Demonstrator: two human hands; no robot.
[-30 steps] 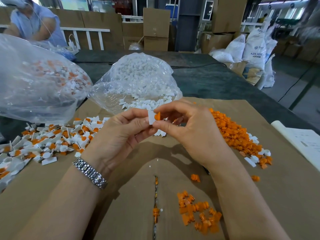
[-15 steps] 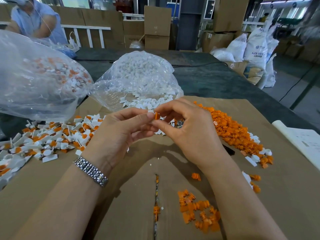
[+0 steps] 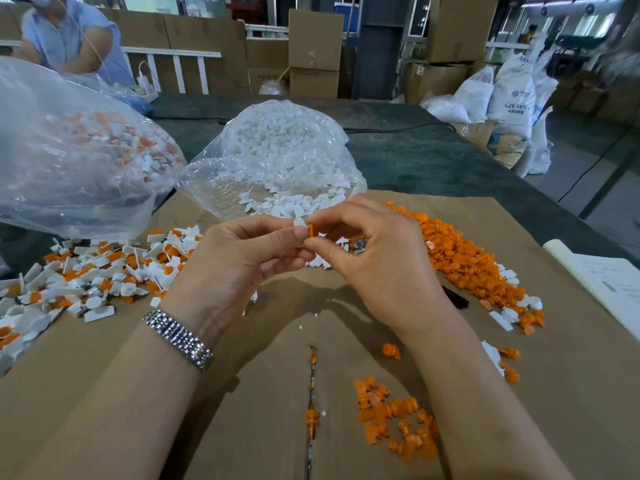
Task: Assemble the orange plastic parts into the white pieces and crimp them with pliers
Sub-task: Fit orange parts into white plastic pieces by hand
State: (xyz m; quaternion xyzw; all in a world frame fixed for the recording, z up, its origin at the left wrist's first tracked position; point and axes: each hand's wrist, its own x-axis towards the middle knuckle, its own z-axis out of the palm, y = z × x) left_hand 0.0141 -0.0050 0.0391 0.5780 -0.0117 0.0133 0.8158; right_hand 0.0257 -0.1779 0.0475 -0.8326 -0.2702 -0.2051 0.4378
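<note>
Two parts meet between the fingertips at the middle of the view: an orange plastic part, pinched by the thumb and forefinger of the right hand, and a white piece, of which only a sliver shows above the fingers of the left hand that grips it. Both hands hover above the cardboard sheet, touching each other at the tips. How deep the orange part sits in the white one is hard to tell, since the fingers cover the joint.

A metal tool, probably the pliers, peeks out under the right palm, its dark handle showing beyond the wrist.

Around the hands lie the loose orange pile to the right, the heap of joined pieces to the left, and the clear bag of white pieces behind.

The likely trouble is a skewed insertion: pressed at an angle, the small orange part could slip from the pinch and drop among the scattered ones below, or seat crooked so that crimping would crush it.
</note>
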